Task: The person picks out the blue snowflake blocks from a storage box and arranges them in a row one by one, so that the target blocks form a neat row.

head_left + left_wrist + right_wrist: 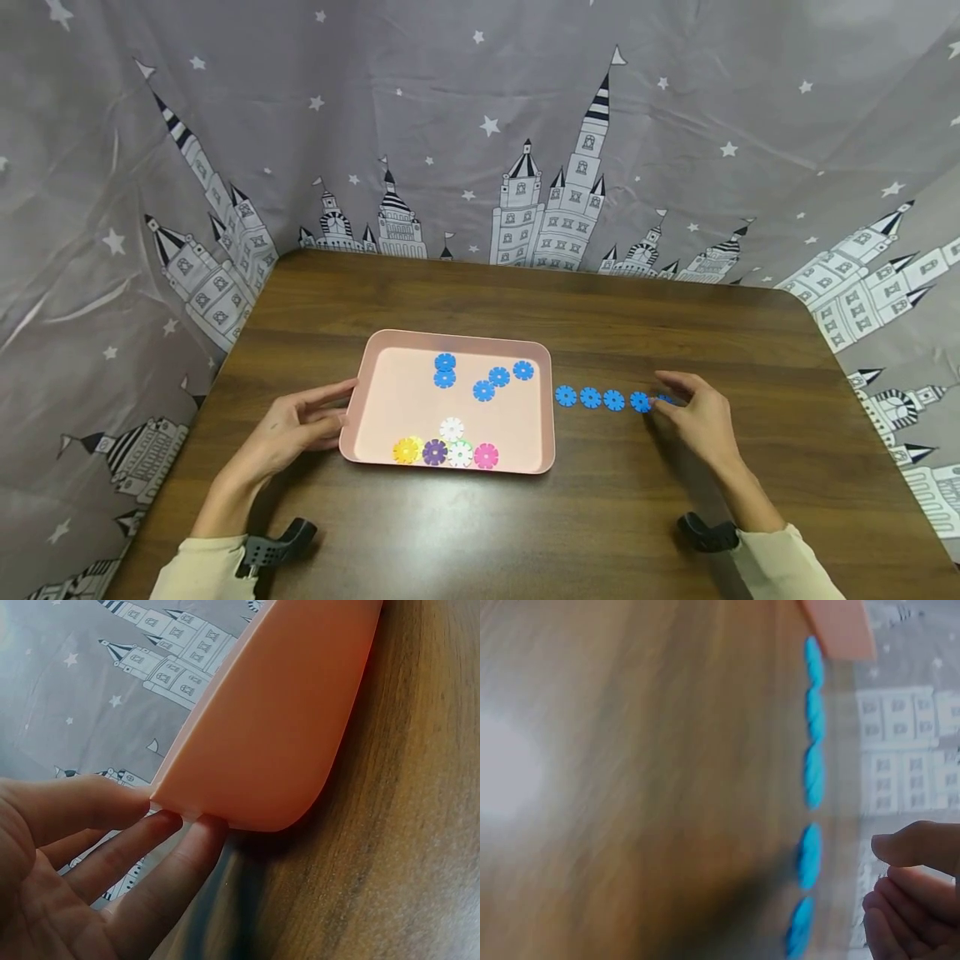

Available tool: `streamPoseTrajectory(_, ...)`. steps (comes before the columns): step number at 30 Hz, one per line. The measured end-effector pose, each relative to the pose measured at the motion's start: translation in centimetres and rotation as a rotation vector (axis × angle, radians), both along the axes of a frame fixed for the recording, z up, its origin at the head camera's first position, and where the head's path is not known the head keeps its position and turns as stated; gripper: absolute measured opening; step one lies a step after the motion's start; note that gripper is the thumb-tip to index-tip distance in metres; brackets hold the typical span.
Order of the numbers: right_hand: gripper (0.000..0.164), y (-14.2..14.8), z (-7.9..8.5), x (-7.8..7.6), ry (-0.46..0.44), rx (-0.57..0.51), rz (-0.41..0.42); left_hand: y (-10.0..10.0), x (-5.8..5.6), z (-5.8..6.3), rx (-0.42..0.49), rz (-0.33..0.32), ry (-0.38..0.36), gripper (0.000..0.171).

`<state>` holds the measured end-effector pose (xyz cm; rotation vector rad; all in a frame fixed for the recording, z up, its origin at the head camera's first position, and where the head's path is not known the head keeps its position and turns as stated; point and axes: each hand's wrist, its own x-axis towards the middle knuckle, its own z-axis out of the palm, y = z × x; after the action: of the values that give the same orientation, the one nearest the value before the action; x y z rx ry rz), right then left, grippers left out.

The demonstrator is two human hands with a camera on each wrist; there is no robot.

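Observation:
A pink tray (390, 400) sits on the table with blue notched discs (483, 390) in its upper part. My left hand (288, 429) touches its left rim, with thumb and fingertips against the corner in the left wrist view. Right of the tray runs a row of several blue notched discs (590, 397), also seen edge-on in the right wrist view. Close over the far end of that row is my right hand (701, 421). Its thumb stands apart from loosely curled fingers (900, 915), nothing visible between them. The hand partly hides the last disc.
Along the tray's near side lie yellow (405, 451), purple (434, 452), white (452, 429) and pink (486, 456) discs. Wooden table (450, 533) surrounds the tray. A grey castle-print curtain (420, 100) hangs behind it and at both sides.

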<state>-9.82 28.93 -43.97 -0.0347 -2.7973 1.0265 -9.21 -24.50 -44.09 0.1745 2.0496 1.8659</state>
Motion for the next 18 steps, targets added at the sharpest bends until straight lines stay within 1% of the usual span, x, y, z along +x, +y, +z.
streamPoseTrajectory(9, 0.044, -3.9, 2.3, -1.7, -0.11, -0.106, 0.094, 0.0, 0.0, -0.2, 0.036, -0.014, 0.031, 0.056)
streamPoseTrajectory(14, 0.045, -6.1, 3.3, -2.6, -0.132, -0.175, 0.145, 0.0, 0.0, -0.3, 0.048, -0.013, 0.039, 0.056)
streamPoseTrajectory(18, 0.045, -7.7, 3.8, -3.3, -0.149, -0.217, 0.179, 0.0, 0.1, -0.3, 0.045, -0.011, 0.026, 0.056)
